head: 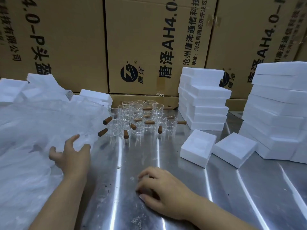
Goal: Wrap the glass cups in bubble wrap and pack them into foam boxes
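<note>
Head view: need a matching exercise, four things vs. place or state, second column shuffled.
Things:
1. bubble wrap
2. glass cups
3. foam boxes
4. right hand

Place or state:
A. stacked in piles on the right side of the table
B. heaped on the left, with the left hand spread at its edge
C. resting on the steel surface near the front, fingers curled
D. clustered at mid-table towards the back, brown handles sticking out

Pairs: 1-B, 2-D, 3-A, 4-C
</note>
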